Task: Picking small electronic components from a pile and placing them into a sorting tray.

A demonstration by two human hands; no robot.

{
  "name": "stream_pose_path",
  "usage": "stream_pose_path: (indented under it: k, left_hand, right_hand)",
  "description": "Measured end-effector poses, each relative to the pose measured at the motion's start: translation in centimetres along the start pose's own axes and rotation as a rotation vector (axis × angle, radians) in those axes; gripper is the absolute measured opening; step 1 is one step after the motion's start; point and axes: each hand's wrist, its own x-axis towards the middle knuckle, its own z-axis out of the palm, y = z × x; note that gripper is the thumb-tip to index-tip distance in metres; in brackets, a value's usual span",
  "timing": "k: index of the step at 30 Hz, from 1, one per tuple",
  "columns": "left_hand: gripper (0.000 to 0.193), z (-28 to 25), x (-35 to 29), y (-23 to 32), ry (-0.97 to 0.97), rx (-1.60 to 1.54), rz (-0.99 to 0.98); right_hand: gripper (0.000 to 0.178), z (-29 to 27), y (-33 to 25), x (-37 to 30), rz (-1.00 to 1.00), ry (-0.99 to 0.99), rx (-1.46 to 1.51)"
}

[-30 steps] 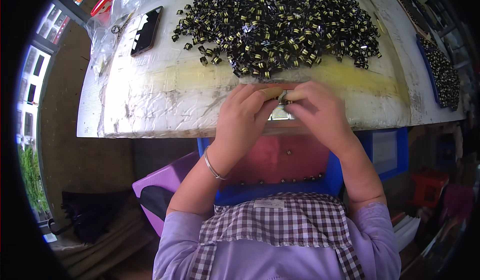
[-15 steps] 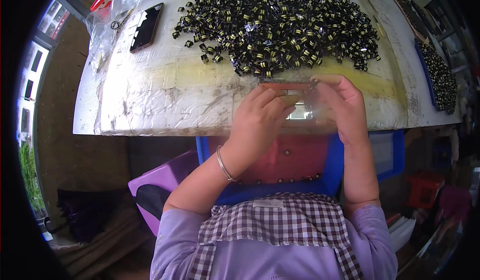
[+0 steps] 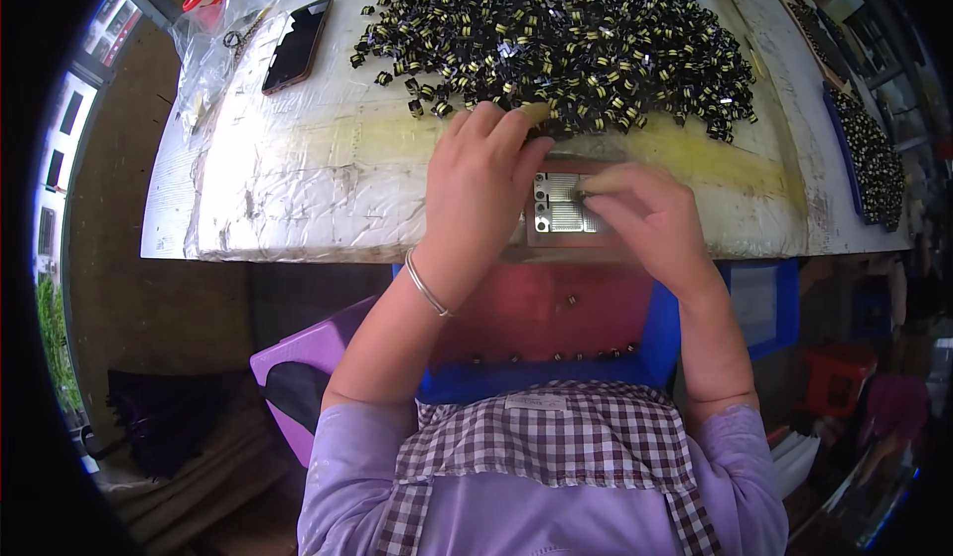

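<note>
A big heap of small black-and-yellow parts, likely coil-like components, covers the far middle of the table. My left hand, with a silver bangle on the wrist, reaches to the heap's near edge. Its thumb and forefinger close around a dark spot there; what they grip is too small to make out. Close to the table's front edge lies a flat metal plate with slots and round holes, set on a reddish-brown base. My right hand pinches a small dark part over the plate.
A phone and clear plastic bags are at the table's left. At the right stands a blue-edged tray of similar parts. Below the table edge, a red-bottomed blue bin holds several loose parts, beside a purple container.
My left hand has left the plate and moved up and left to the heap. My right hand has come down and left over the plate, which now shows more fully.
</note>
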Motion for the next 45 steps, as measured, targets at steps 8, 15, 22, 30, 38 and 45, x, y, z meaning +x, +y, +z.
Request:
stream_pose_path:
  k: [8,15,22,30,38,45]
  left_hand:
    - [0.017,0.5,-0.5,0.1,0.04,0.016,0.024]
    - [0.017,-0.1,-1.8,0.9,0.008,-0.059,-0.009]
    - [0.017,-1.1,-2.9,-0.1,-0.048,-0.061,-0.054]
    - [0.018,-1.3,-2.9,0.9,-0.075,-0.106,-0.213]
    - [0.019,-0.8,-3.0,0.1,-0.029,-0.157,-0.021]
    - [0.026,-1.1,-3.3,0.1,-0.052,-0.123,-0.064]
  right_hand:
    - [0.012,-0.8,-0.3,0.9,-0.112,-0.082,-0.042]
    - [0.012,-0.7,-0.5,0.4,-0.06,-0.051,-0.045]
    - [0.013,-1.2,-1.3,1.1,-0.021,-0.092,0.005]
    - [0.015,-0.4,-1.7,0.5,-0.047,-0.036,-0.131]
    - [0.015,-0.1,-1.3,0.0,-0.051,-0.002,-0.051]
    - [0.012,-1.0,-0.1,-0.4,-0.127,-0.053,-0.012]
